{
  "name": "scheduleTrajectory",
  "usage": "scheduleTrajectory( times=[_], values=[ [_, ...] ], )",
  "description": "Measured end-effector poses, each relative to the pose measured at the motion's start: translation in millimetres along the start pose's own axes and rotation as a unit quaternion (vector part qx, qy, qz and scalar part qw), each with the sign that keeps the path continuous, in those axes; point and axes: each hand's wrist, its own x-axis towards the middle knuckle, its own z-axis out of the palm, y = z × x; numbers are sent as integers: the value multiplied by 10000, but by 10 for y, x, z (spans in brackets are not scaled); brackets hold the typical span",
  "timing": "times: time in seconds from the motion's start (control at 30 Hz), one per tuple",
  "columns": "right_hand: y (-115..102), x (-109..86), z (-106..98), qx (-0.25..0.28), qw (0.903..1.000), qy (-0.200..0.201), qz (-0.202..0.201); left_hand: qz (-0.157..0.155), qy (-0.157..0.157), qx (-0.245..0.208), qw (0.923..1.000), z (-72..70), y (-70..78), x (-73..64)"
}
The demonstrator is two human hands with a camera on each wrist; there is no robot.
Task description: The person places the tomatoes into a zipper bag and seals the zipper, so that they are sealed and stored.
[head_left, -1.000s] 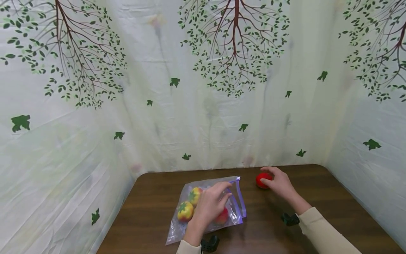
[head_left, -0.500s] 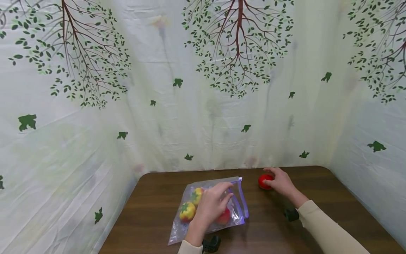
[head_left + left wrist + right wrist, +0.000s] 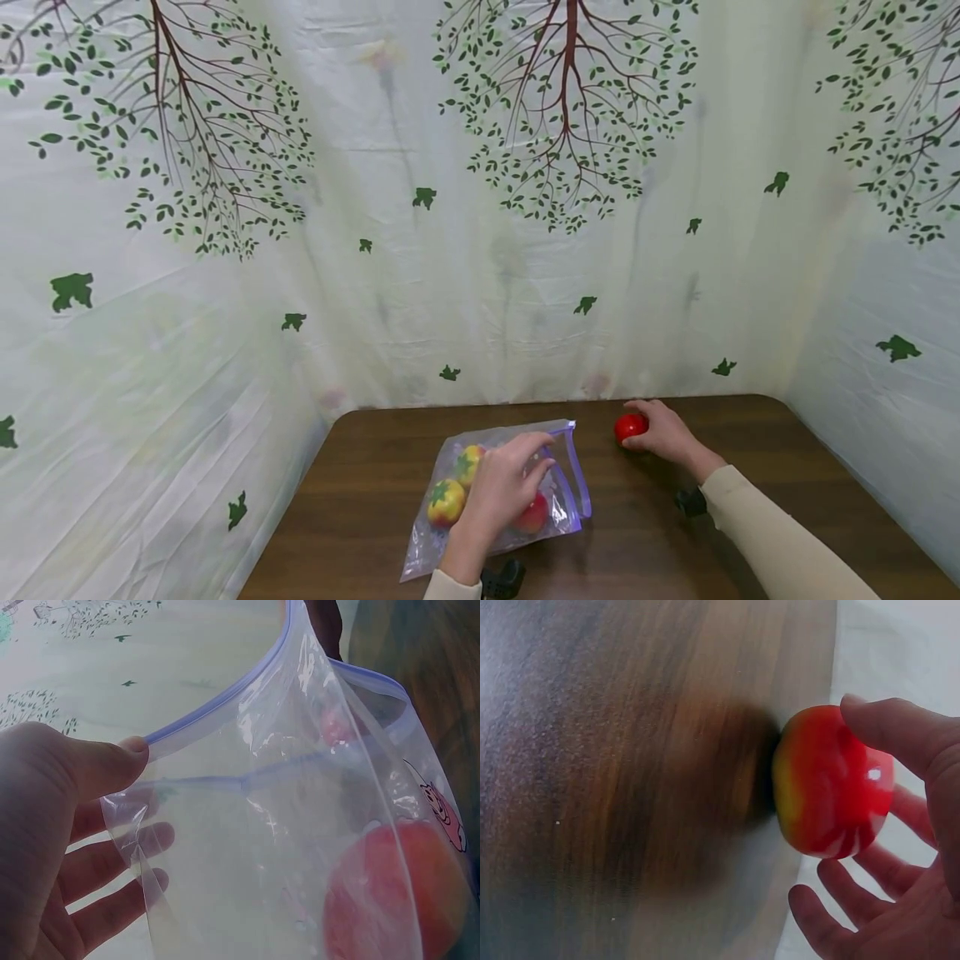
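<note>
A clear zip bag with a purple-blue zip edge lies on the table, its mouth spread to the right. My left hand pinches its upper rim, the thumb on the near side and fingers seen through the plastic. Inside are yellow-red fruits with green star-shaped tops and a red peach-like fruit. Right of the bag, a shiny red apple with a yellowish side rests on the table. My right hand holds it between thumb and fingers; some fingertips are hidden behind it.
The dark brown wooden table has rounded far corners. White curtains printed with trees and leaves hang behind and at both sides. A black wrist camera sits under the right wrist.
The head view has shifted slightly. My right hand has moved a little around the apple, its thumb now lower, so more of the red shows. The left hand stays on the bag rim.
</note>
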Motion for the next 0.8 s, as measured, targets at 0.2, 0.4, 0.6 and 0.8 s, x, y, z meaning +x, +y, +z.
scheduleTrajectory(
  times=[0.2,0.4,0.6,0.8],
  values=[
    [63,3,35,-39,10000,26,4,-9,-39,29,10000,-2,10,1],
    [76,-28,71,-130,9997,128,-148,99,-21,224,9997,16,6,-5],
    [50,-58,58,-93,9997,210,-86,140,20,191,9997,26,8,-10],
    [8,-86,30,-18,9996,269,-39,175,12,211,9996,29,8,-11]
  ],
)
